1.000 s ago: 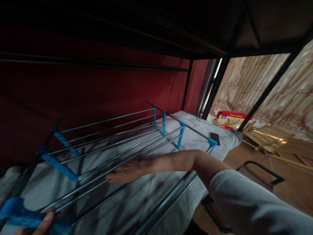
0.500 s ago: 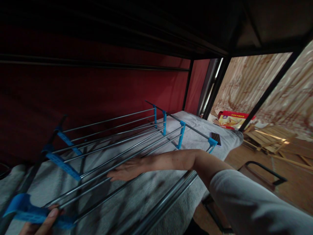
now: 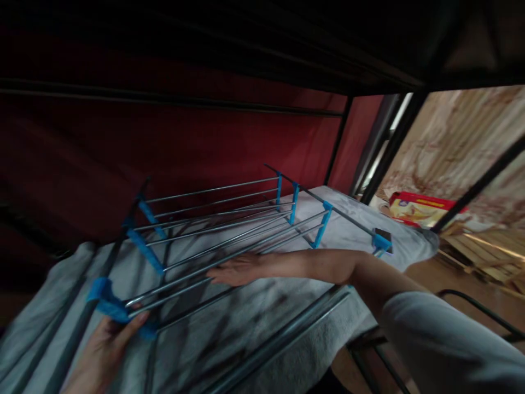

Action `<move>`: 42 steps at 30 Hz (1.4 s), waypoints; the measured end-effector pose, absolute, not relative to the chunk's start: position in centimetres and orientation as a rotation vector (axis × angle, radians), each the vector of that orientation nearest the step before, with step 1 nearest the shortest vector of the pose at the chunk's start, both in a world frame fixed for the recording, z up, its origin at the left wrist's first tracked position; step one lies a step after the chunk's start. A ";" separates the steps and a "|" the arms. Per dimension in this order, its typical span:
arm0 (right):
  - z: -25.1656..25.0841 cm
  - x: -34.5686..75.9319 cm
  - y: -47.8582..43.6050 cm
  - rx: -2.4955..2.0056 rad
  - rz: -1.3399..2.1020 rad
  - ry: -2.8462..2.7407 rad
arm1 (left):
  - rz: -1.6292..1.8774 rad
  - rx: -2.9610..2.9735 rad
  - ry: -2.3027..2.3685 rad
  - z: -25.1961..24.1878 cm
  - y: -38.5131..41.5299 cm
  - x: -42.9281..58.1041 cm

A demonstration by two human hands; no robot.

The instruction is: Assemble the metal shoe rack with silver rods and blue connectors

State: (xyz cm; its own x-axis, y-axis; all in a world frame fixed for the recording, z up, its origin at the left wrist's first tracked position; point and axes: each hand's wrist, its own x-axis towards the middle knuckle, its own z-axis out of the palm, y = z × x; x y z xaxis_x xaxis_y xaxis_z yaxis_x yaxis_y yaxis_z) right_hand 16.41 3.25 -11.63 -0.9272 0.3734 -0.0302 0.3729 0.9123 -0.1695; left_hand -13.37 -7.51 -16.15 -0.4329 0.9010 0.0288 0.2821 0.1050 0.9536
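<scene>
A rack of thin metal rods (image 3: 229, 235) joined by blue plastic brackets lies on a grey-white bed cover. My left hand (image 3: 109, 342), at the lower left, is closed around the near blue bracket (image 3: 110, 303), its thumb beside the end of a rod; the other fingers are partly hidden beneath. My right hand (image 3: 235, 269) reaches in from the right and lies palm down over a lower rod in the middle of the rack. Its fingers are stretched out toward the left. Thicker metal tubes (image 3: 283, 339) run beneath the right forearm.
Black bed-frame posts (image 3: 394, 148) and an overhead bunk enclose the space, with a dark red wall (image 3: 229, 137) behind. A phone (image 3: 383, 241) lies on the cover (image 3: 344, 205). Beyond are a red-and-yellow box (image 3: 422, 208), slatted wood (image 3: 484, 251) and a chair with a dark curved frame (image 3: 476, 306).
The view has shifted, so the rack and both hands appear farther right. More of my left hand shows at the same blue bracket. My right hand stays over the rods.
</scene>
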 end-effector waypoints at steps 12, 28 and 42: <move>-11.4 16.5 2.2 -0.848 0.294 -3.049 | 1.522 1.065 1.563 -16.7 -8.5 -12.0; -11.3 16.6 2.3 -0.820 0.347 -3.041 | 1.593 0.961 1.445 -17.9 -8.2 -11.6; -11.9 16.7 1.8 -0.694 0.248 -3.000 | 1.584 1.044 1.513 -18.1 -8.6 -11.8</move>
State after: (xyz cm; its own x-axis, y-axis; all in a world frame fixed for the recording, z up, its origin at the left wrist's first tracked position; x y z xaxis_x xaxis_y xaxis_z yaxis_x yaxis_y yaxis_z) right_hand 16.71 1.84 -11.86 -0.8978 0.4401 0.0147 0.4317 0.8863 -0.1674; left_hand -11.77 -8.63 -18.11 -0.4303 0.8988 0.0839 0.0426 -0.0726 0.9965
